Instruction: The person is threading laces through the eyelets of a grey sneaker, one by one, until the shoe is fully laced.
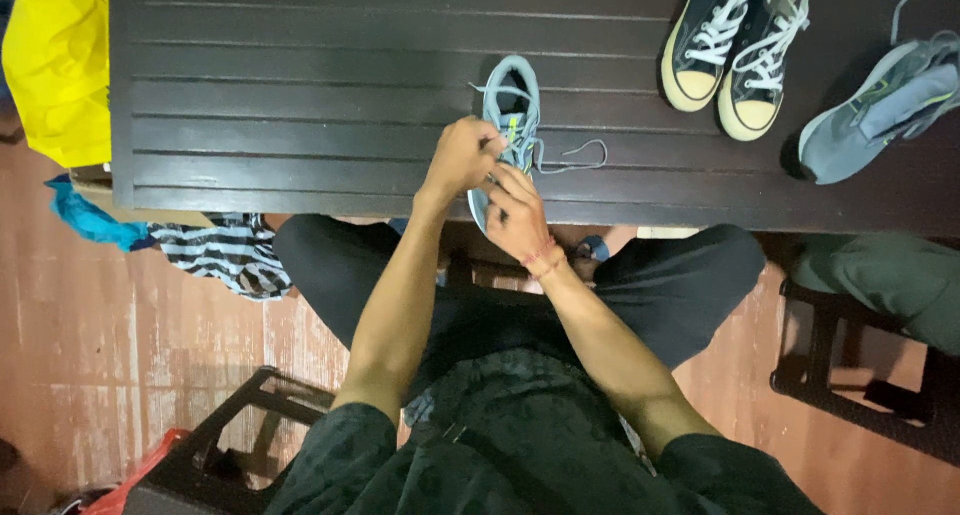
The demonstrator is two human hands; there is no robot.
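Note:
A light blue sneaker (512, 100) lies on the dark slatted table (300, 95), toe toward me, heel away. My left hand (462, 155) grips its left side by the laces, fingers closed. My right hand (516, 215) pinches the laces near the toe end; a red thread band circles that wrist. One loose lace (575, 160) trails off to the right on the tabletop.
A pair of dark high-top sneakers (735, 45) with white laces stands at the back right. A second light blue sneaker (880, 110) lies at the far right. Yellow cloth (60, 65) hangs left of the table. Striped fabric (220, 255) and dark stools sit on the reddish floor.

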